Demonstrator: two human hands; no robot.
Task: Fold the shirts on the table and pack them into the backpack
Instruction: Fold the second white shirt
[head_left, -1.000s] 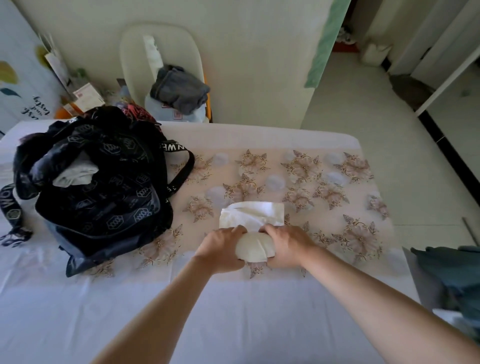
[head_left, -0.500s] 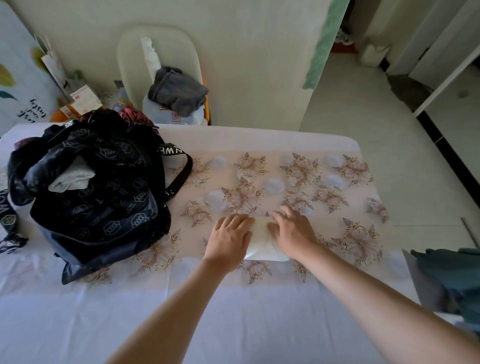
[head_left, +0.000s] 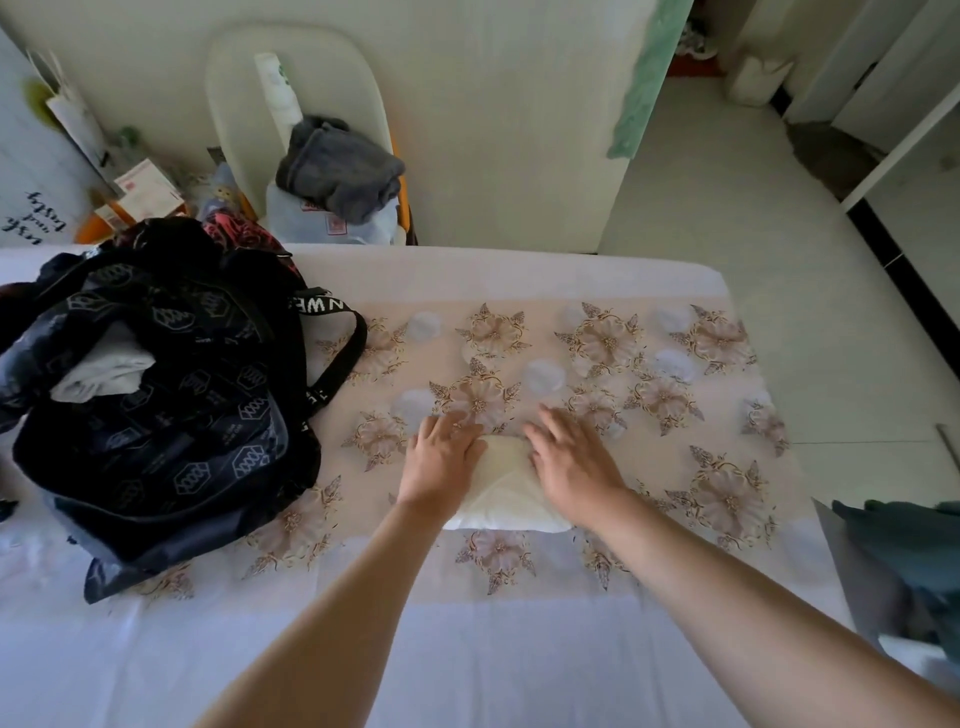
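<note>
As things stand: a white shirt lies as a small folded bundle mid-table, right of the backpack and apart from it.
Left hand: flat on the bundle's left end, fingers straight and reaching past its far edge; it presses and grasps nothing.
Right hand: flat on the right end in the same way, fingers spread, nothing gripped.
Backpack: slumped at the table's left, mouth open, with a pale garment showing inside.
Done, as I judge it: this shirt's fold looks finished or nearly so, and at least one piece seems packed.
Left to do: carry the bundle into the backpack. The teal cloth at the near right may be another garment; I cannot tell.
</note>
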